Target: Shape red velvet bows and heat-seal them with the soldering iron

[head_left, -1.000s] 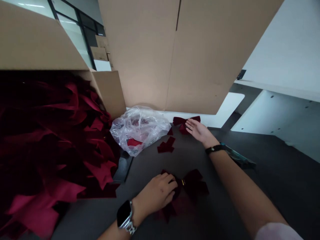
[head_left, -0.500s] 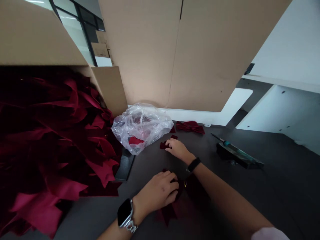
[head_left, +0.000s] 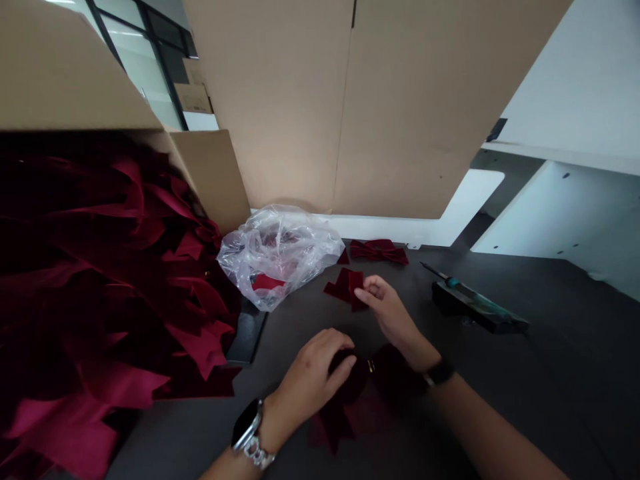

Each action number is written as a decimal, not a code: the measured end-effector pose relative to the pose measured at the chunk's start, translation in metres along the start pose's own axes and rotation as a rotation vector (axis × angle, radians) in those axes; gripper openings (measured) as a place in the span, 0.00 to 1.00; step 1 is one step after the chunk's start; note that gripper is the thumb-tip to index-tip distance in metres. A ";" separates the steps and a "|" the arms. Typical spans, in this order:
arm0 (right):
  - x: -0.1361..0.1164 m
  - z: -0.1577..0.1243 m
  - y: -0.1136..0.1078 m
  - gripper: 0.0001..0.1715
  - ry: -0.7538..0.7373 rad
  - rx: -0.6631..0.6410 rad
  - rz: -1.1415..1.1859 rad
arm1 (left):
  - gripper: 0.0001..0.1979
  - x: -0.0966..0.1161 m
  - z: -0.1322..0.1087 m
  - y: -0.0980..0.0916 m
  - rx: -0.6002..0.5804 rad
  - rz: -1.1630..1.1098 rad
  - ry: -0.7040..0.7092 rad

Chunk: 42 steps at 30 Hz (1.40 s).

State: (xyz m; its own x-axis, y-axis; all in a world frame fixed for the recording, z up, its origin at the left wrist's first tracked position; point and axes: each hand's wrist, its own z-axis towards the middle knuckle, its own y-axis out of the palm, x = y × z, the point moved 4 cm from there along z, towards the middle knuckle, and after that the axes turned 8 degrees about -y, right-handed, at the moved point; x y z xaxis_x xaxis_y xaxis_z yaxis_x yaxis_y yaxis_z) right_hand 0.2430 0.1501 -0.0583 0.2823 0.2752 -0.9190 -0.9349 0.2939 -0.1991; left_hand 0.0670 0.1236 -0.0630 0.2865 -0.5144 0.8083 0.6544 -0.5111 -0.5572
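Observation:
My left hand (head_left: 317, 363) curls over the left loop of a large dark red velvet bow (head_left: 350, 390), which lies on the dark table and has a small gold-coloured piece at its middle. Farther back, my right hand (head_left: 387, 303) pinches a short strip of dark red velvet ribbon (head_left: 357, 288) between thumb and fingers. Several more short pieces (head_left: 340, 285) lie against that strip, just to its left. Behind them a smaller dark red bow (head_left: 379, 251) rests near the back edge.
A cardboard box (head_left: 205, 173) full of dark red bows (head_left: 125, 280) stands at left. Beside it are a crumpled clear plastic bag (head_left: 285, 250) and a flat black object (head_left: 247, 333). A teal-handled pointed tool (head_left: 455, 285) lies on a black holder (head_left: 480, 313) at right.
My right hand has picked up a ribbon strip from the small pieces and moved slightly right, tilting it up. My left hand stays at the large bow, its thumb a little raised.

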 end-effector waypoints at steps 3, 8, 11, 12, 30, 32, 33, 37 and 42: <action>0.004 -0.048 0.008 0.25 0.184 -0.111 0.293 | 0.10 -0.010 0.005 0.005 0.067 -0.475 -0.186; 0.003 -0.088 0.010 0.24 0.204 -0.148 0.279 | 0.12 -0.018 0.009 0.019 0.034 -0.676 -0.320; 0.002 -0.088 0.005 0.17 0.262 -0.176 0.314 | 0.10 -0.018 0.009 0.015 0.104 -0.665 -0.308; 0.002 -0.087 0.003 0.16 0.275 -0.163 0.318 | 0.09 -0.017 0.009 0.012 0.145 -0.625 -0.298; -0.007 -0.092 0.010 0.12 0.045 -0.100 0.213 | 0.11 -0.014 0.006 0.018 -0.032 -0.615 -0.411; -0.003 -0.091 0.010 0.09 0.111 -0.101 0.251 | 0.11 -0.013 0.006 0.017 -0.044 -0.558 -0.402; -0.002 -0.091 0.009 0.12 0.140 -0.076 0.273 | 0.11 -0.013 0.007 0.017 -0.047 -0.547 -0.392; 0.003 -0.089 0.005 0.16 0.231 -0.014 0.366 | 0.11 -0.014 0.008 0.018 -0.106 -0.558 -0.404; 0.002 -0.086 0.006 0.24 0.213 -0.058 0.392 | 0.09 -0.015 0.007 0.020 -0.086 -0.477 -0.432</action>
State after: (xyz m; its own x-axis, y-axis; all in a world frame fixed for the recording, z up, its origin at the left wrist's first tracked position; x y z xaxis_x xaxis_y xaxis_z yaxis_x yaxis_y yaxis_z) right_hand 0.2193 0.0737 -0.0910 -0.1412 0.1589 -0.9771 -0.9745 0.1518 0.1655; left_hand 0.0804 0.1261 -0.0851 0.2457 0.0969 0.9645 0.7261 -0.6776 -0.1169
